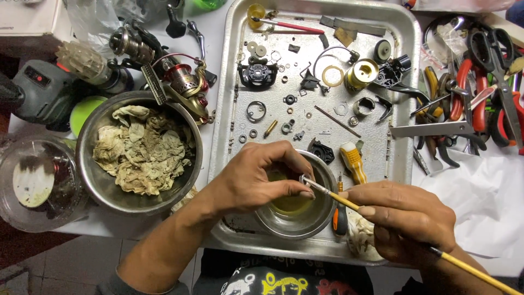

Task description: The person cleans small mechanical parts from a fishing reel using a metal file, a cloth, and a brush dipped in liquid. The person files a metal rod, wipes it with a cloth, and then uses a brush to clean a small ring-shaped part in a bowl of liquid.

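Note:
My left hand [256, 177] hovers over a small steel bowl [314, 216] of yellowish liquid and pinches a small metal ring part [303, 178] at its fingertips. My right hand [406, 218] grips a yellow-handled brush [344, 200] whose tip touches that part. The bowl stands at the front of a large metal tray [404, 33] strewn with several small fishing-reel parts, washers, screws and a gold spool [361, 72]. A yellow-handled screwdriver [353, 161] lies just right of the bowl.
A big steel bowl [87, 136] of crumpled dirty rags stands left of the tray. Behind it lie fishing reels [183, 82] and a cordless drill [41, 90]. Pliers and scissors [480, 71] are piled at the right, with white paper [480, 196] below them.

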